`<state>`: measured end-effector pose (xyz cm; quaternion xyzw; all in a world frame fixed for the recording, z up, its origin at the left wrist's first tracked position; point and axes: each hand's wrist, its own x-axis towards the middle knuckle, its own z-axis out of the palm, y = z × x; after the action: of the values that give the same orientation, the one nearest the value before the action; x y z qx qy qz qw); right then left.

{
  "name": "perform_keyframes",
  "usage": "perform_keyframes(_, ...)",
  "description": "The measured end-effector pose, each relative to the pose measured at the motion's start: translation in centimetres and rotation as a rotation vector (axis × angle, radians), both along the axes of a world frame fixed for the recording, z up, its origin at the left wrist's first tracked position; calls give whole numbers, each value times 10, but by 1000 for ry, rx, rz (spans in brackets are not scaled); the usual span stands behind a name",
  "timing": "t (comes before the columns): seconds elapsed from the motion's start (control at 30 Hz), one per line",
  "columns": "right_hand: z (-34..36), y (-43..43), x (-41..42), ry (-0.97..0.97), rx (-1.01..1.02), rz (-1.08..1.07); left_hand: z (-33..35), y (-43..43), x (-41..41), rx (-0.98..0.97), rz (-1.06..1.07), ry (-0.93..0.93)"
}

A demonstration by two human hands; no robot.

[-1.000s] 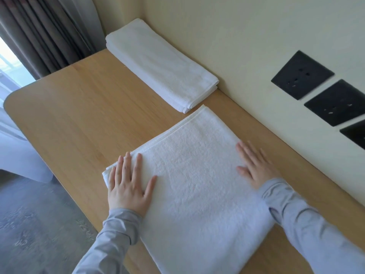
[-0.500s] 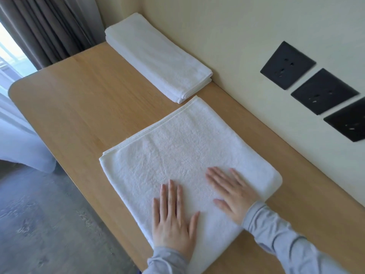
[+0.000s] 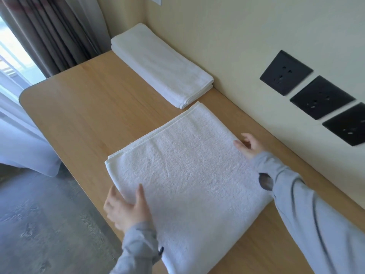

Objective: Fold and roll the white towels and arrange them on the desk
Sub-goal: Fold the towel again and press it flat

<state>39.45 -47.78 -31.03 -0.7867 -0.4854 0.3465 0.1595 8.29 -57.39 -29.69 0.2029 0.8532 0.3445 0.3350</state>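
Note:
A white towel (image 3: 187,171), folded into a broad flat rectangle, lies on the wooden desk (image 3: 88,107) in front of me. My left hand (image 3: 126,207) grips its left edge, thumb on top and fingers under the cloth. At the towel's right edge, my right hand (image 3: 249,145) has its fingers curled on the border near the wall. A second white towel (image 3: 160,66), folded into a long narrow stack, rests at the back of the desk against the wall.
A cream wall (image 3: 246,36) runs along the desk's right side, with three black socket plates (image 3: 285,73). Grey curtains (image 3: 51,30) hang at the far left corner. The desk's left edge drops to a grey floor (image 3: 39,224).
Both hands left the middle of the towel, where they lay flat, and spread to its opposite edges. The left hand now pinches the left edge and the right hand holds the right edge.

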Motion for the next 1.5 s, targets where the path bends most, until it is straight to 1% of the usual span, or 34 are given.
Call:
perform_keyframes(0.03, 0, 9, -4, -10, -38, 7, 1, 8, -9, -61, 114, -130)
perform_keyframes(0.07, 1, 17, -6, -21, -82, 17, 0, 12, -15, -92, 171, -257)
perform_keyframes(0.1, 2, 23, -9, -32, -124, 23, -5, 14, -20, -107, 166, -357)
perform_keyframes(0.13, 2, 28, -10, -48, -158, 25, -7, 14, -22, -121, 135, -409)
perform_keyframes(0.27, -1, 40, -13, -86, -270, -8, -10, 18, -22, -205, 75, -467)
perform_keyframes(0.3, -1, 41, -13, -95, -288, -5, -12, 20, -21, -200, 72, -471)
perform_keyframes(0.37, 2, 41, -11, -116, -290, 29, -15, 22, -20, -146, 45, -423)
perform_keyframes(0.47, 15, 30, -8, -118, -238, 58, -17, 19, -17, -28, -76, -229)
perform_keyframes(0.53, 29, 9, -3, -129, -177, 29, -11, 19, -16, 15, -186, -139)
perform_keyframes(0.6, 45, -22, 4, -183, -92, -26, 0, 24, -13, 73, -311, -99)
perform_keyframes(0.67, 64, -68, 11, -188, -45, -159, 15, 35, -7, 127, -442, -88)
perform_keyframes(0.7, 72, -94, 15, -156, -33, -249, 22, 43, -1, 148, -518, -85)
perform_keyframes(0.83, 80, -208, 19, 13, 81, -648, 46, 76, 40, 152, -870, -90)
perform_keyframes(0.9, 71, -254, 13, 163, 196, -834, 44, 86, 73, 132, -1036, -36)
perform_keyframes(0.93, 64, -274, 10, 206, 225, -921, 40, 86, 92, 131, -1116, 7)
perform_keyframes(0.97, 57, -289, 9, 213, 225, -985, 34, 83, 109, 124, -1179, 47)
perform_keyframes(1.03, 39, -310, 13, 177, 167, -1018, 17, 74, 139, 69, -1260, 100)
perform_keyframes(1.1, 26, -321, 14, 112, 81, -1017, 2, 63, 154, 2, -1291, 199)
perform_keyframes(1.13, 22, -325, 13, -2, 57, -1002, -3, 57, 157, 6, -1299, 282)
perform_keyframes(1.17, 18, -328, 10, -178, 46, -948, -7, 48, 156, 29, -1309, 377)
perform_keyframes(1.2, 15, -328, 4, -316, 51, -855, -10, 37, 154, 80, -1330, 479)
perform_keyframes(1.23, 13, -322, -7, -413, 74, -728, -11, 23, 151, 166, -1380, 586)
perform_keyframes(1.3, 9, -310, -30, -537, 124, -413, -12, -15, 145, 356, -1586, 747)
perform_keyframes(1.33, 3, -306, -43, -564, 124, -272, -14, -31, 141, 402, -1693, 777)
perform_keyframes(1.37, -3, -304, -53, -578, 104, -177, -18, -43, 134, 402, -1775, 807)
perform_keyframes(1.43, -16, -307, -60, -575, 65, -116, -28, -53, 115, 315, -1858, 835)
perform_keyframes(1.5, -26, -314, -57, -576, 57, -120, -38, -50, 100, 295, -1872, 848)
